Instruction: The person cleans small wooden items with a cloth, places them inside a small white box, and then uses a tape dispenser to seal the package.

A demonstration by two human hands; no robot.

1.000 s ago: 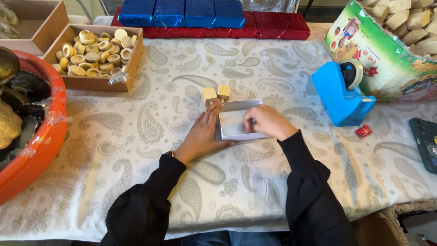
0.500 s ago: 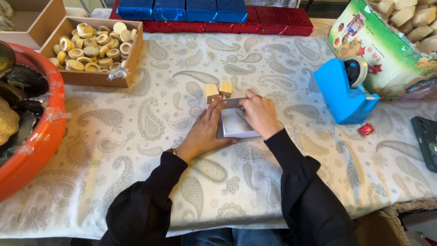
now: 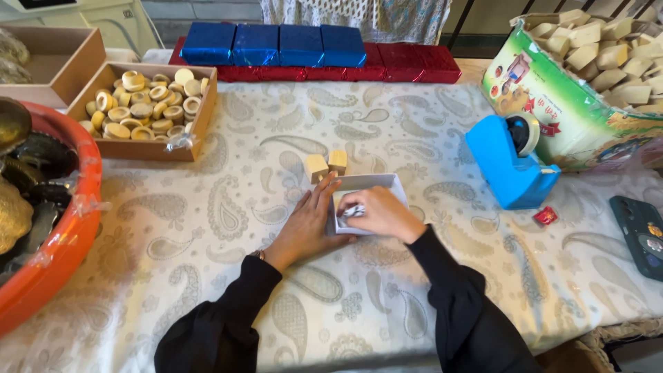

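A small open white box lies on the patterned tablecloth in front of me. My left hand rests flat against the box's left side, fingers together along its wall. My right hand sits over the box, fingers pinched on a small shiny wrapped piece inside it. Two small pale wooden cubes stand side by side just beyond the box's far left corner.
A blue tape dispenser stands right of the box. A brown tray of wooden rings sits far left, an orange tub at the left edge. Blue and red foil boxes line the back; a carton of wooden blocks is far right.
My right hand moved from the box's far rim into its middle and pinched the small shiny piece. My left hand slid along the box's left side.
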